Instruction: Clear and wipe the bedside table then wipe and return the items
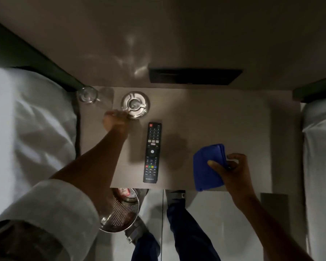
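The grey bedside table (224, 113) lies below me. A round metal ashtray (135, 104) sits at its back left. A clear drinking glass (87, 94) stands on the back left corner, and a second glass (106, 98), blurred, is at my left hand (115, 120), whose fingers close around its lower part right beside the ashtray. A black remote control (152, 152) lies lengthwise in the middle. My right hand (231, 168) grips a folded blue cloth (208, 166) resting near the table's front right edge.
A white-sheeted bed (32, 129) borders the table on the left, another bed (322, 147) on the right. A dark wall panel (194, 76) sits above the table's back. A perforated metal bin (120, 211) stands on the floor in front, by my legs.
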A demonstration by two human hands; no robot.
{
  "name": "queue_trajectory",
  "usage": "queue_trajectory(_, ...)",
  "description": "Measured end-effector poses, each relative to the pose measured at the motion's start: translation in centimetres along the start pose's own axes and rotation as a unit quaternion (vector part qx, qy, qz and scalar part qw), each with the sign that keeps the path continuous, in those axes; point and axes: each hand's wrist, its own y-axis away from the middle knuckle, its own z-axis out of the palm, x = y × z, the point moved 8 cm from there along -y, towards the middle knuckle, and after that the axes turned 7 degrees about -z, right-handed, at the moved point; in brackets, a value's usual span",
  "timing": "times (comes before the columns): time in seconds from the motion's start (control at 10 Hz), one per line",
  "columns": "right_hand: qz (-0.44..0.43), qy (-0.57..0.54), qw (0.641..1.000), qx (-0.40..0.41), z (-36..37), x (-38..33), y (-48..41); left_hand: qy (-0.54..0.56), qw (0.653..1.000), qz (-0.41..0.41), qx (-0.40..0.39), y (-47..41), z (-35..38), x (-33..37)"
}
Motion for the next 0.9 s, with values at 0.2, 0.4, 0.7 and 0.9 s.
queue_trajectory(0.2,0.1,-0.117,0.988,0.032,-4.5,6.1,1.9,-0.136,0.934,0.317,-0.098,19.1,5.5,3.3)
queue_trajectory(0.4,0.041,-0.1,0.99,0.092,-11.7,7.7,2.3,-0.254,0.848,0.093,-0.456,33.9,16.6,-11.3)
queue_trajectory(0.7,0.007,0.359,0.93,0.081,-20.7,11.3,-0.8,-0.458,0.67,0.284,-0.511,43.2,25.8,-14.4)
queue_trajectory(0.9,0.062,0.504,0.861,0.014,-19.6,14.0,0.3,-0.571,0.544,0.427,-0.443,42.9,22.9,-14.7)
